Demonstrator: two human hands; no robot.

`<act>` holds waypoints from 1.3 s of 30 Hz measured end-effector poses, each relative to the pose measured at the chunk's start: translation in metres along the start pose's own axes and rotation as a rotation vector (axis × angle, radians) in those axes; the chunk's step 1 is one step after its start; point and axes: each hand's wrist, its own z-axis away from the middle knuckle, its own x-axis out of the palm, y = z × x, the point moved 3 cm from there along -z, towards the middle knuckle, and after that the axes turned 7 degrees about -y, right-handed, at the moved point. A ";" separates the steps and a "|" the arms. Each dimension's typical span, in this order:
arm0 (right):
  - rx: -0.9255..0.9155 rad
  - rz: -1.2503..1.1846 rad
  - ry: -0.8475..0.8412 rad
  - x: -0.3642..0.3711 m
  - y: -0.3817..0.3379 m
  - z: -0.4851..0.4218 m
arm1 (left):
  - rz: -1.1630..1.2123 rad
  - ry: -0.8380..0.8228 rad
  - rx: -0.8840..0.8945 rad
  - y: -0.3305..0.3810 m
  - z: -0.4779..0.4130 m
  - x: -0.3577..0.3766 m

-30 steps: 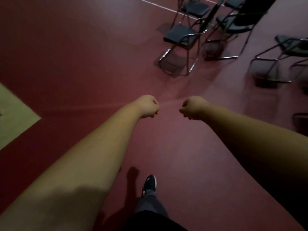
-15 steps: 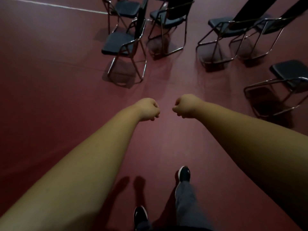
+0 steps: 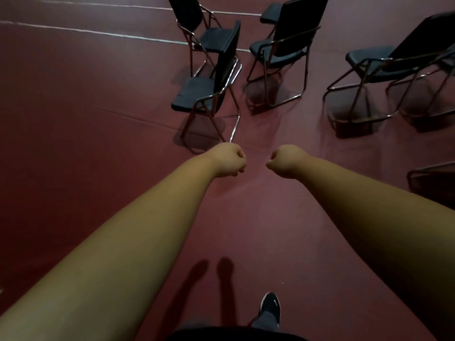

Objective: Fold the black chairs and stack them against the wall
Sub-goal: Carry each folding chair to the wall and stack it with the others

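Floor: dark red carpet floor (image 3: 86,119), with thin white lines (image 3: 98,33) far past the fists.
Left hand: the left hand (image 3: 227,159) is squeezed into a fist and holds nothing.
Right hand: the right hand (image 3: 285,161) is a fist too, with nothing in it. It is near the left one, not touching.
Closest chair: a black padded folding chair with shiny metal legs (image 3: 206,94) stands open just past the left fist, not touched.
More chairs: a second black chair (image 3: 283,45) stands beyond the right fist, and a third black chair (image 3: 384,62) is off to its right.
Foot: a black shoe (image 3: 270,307) is back under the arms.
How it will feel: I think the metal frame is hard and a bit heavy, and the seat is soft.
Where to grab: the top of the back and the front of the seat look best. Fingers should stay away from the hinge, which could pinch.
Job so far: no chair in view is folded.
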 end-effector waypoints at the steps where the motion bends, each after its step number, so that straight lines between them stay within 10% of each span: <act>1: -0.013 0.002 0.015 -0.011 0.001 -0.014 | 0.008 0.011 -0.003 0.005 -0.006 -0.012; 16: -0.049 0.072 0.031 -0.127 -0.074 -0.222 | 0.380 0.045 -0.085 -0.075 -0.180 -0.189; 39: 0.035 0.015 0.075 -0.290 -0.202 -0.459 | 0.246 0.018 0.012 -0.143 -0.348 -0.420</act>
